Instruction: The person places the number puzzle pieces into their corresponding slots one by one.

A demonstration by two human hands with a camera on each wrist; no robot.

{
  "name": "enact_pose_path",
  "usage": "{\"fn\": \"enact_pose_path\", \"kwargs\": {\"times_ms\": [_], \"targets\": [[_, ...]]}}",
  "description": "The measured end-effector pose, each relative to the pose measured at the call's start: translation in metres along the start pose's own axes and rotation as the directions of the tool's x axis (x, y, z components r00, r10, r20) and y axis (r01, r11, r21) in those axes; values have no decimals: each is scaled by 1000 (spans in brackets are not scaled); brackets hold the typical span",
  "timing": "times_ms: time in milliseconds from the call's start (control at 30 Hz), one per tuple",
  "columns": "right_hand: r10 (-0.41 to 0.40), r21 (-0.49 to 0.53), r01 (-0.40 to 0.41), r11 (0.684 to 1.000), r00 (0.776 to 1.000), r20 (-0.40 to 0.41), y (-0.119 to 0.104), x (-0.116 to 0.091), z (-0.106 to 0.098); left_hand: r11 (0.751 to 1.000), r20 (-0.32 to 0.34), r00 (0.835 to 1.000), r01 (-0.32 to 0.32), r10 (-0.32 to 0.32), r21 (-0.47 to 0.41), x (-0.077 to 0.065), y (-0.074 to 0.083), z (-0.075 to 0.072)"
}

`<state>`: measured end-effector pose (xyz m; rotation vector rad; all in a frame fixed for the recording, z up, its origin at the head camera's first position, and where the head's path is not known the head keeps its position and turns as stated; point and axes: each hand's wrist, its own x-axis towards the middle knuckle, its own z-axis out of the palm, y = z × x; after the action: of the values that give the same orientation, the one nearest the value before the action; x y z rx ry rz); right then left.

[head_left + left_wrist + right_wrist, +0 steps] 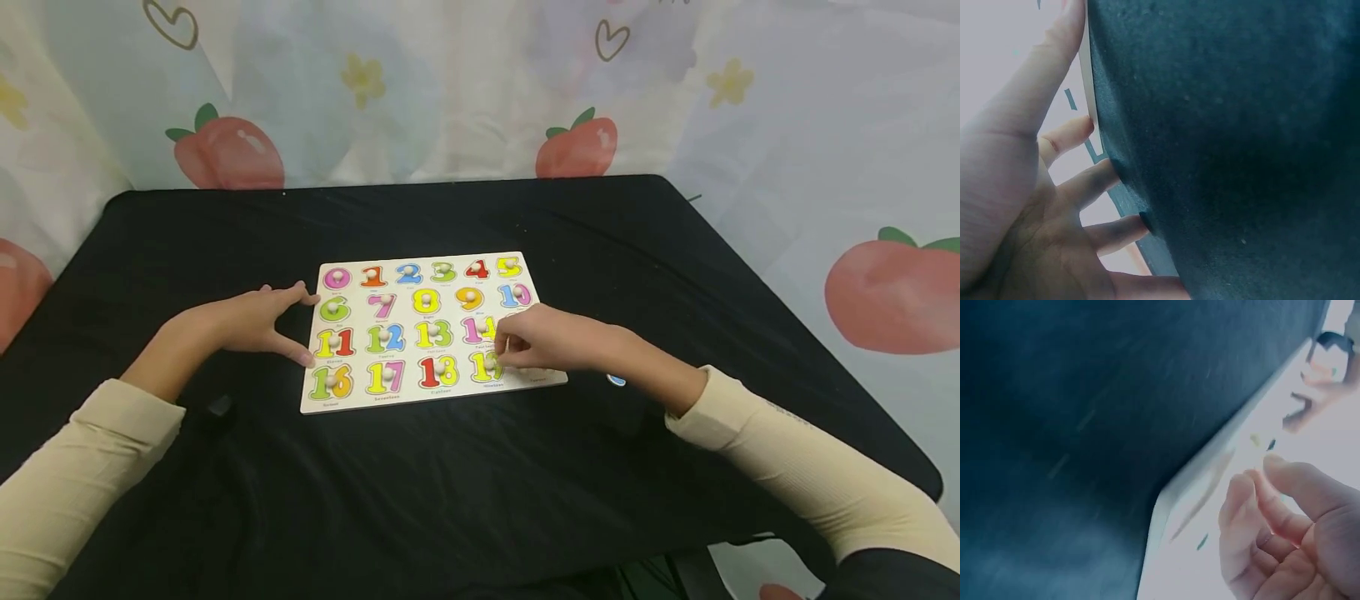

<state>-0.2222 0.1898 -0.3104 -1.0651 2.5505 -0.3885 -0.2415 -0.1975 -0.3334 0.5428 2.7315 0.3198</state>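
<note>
A pale wooden number puzzle board (360, 325) with coloured, knobbed pieces lies on the black-covered table. My left hand (247, 321) is at its left edge, thumb and fingers spread; in the left wrist view the thumb lies along the board's edge (1088, 81). Over the lower right of the board, my right hand (543, 337) has its fingers curled. Its fingertips (1244, 487) are bunched close together in the right wrist view. They are beside the knob of the green-and-yellow 19 piece (487, 365); whether they pinch it is unclear. This hand hides the board's right-hand spots.
A small blue-and-white piece (616, 380) lies on the black cloth (420, 500), partly covered by my right forearm. A fruit-and-heart patterned curtain (450, 92) hangs behind the table. A small dark object (220, 408) sits near my left wrist.
</note>
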Motion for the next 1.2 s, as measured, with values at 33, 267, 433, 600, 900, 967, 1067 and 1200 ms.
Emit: {"fn": "enact_pose_path", "kwargs": {"times_ms": [33,267,433,600,900,967,1067,1200], "targets": [[22,-21,-22,1000,1000,-4,4,-5,-2,1000,0,1000,0,0,3,0,0,0],[209,-156,-198,968,977,52,29,-48,-24,1000,3,1000,17,-17,8,-2,1,-2],[283,-118,-265,957,943,173,43,-69,-27,1000,9,1000,19,-19,1,-2,2,-1],[281,-68,-272,960,935,218,48,-73,-26,1000,15,1000,15,-15,-12,-1,2,1],[118,-41,-115,993,990,78,36,-50,-19,1000,7,1000,19,-19,-15,-2,0,2],[94,-43,-91,995,993,69,31,-42,-14,1000,8,1000,19,-19,-16,-2,0,2],[74,-49,-72,996,996,51,26,-32,-8,1000,5,1000,17,-17,-17,-2,1,2],[82,-58,-80,995,995,49,19,-23,-6,1000,-1,1000,18,-18,-10,-1,2,1]]}}
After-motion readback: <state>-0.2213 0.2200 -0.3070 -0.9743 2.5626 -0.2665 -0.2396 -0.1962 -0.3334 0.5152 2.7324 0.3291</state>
